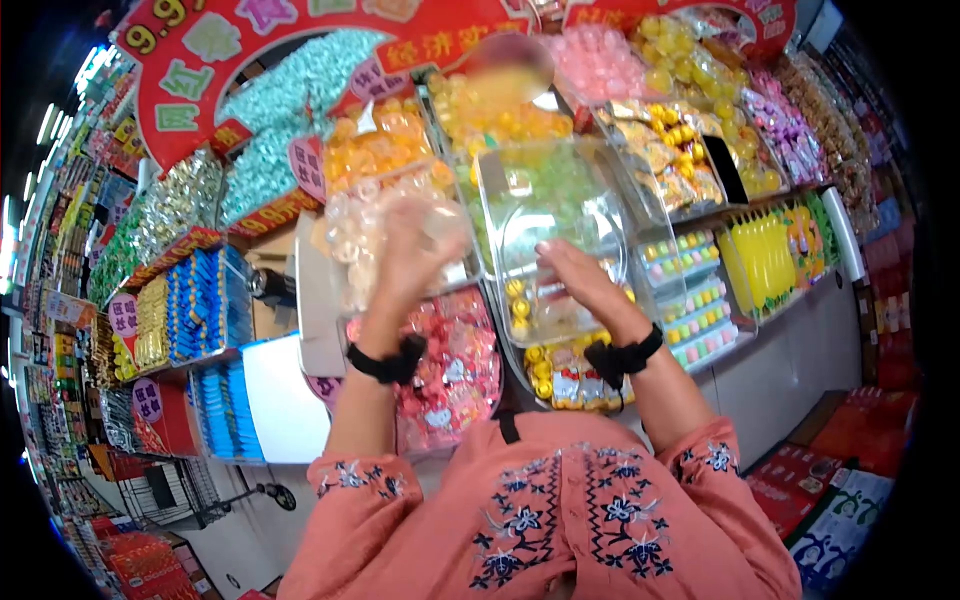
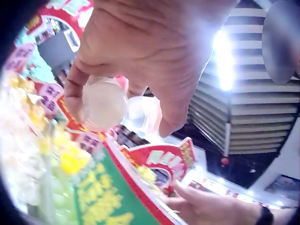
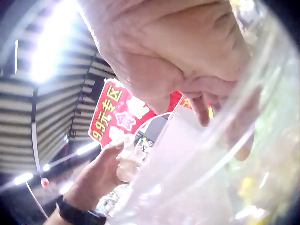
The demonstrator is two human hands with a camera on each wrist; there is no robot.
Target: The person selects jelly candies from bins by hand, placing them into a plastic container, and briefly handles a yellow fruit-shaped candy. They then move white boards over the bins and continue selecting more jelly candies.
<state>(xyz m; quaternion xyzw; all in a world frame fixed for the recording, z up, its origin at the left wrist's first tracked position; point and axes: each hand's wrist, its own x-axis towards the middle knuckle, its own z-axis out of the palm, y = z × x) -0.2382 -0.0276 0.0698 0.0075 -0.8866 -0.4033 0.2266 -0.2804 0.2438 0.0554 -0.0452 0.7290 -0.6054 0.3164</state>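
Observation:
My left hand (image 1: 415,255) is raised over a bin of pale jelly cups (image 1: 352,245). Its curled fingers hold translucent whitish jelly cups (image 2: 105,104), clearest in the left wrist view. To the right, my right hand (image 1: 592,287) is at a clear plastic lid (image 1: 500,320) above green and yellow sweets. The right fingers stretch out along the lid, and in the right wrist view they show partly through the clear plastic (image 3: 187,173). Below the left hand lie pink wrapped sweets (image 1: 455,365).
Orange sweets (image 1: 380,140) and turquoise wrapped sweets (image 1: 300,80) fill bins at the back left. A red price sign (image 1: 190,75) arches above them. Blue packets (image 1: 205,300) stand left, pastel sweets (image 1: 700,325) right. A shopping cart (image 1: 170,495) stands at lower left.

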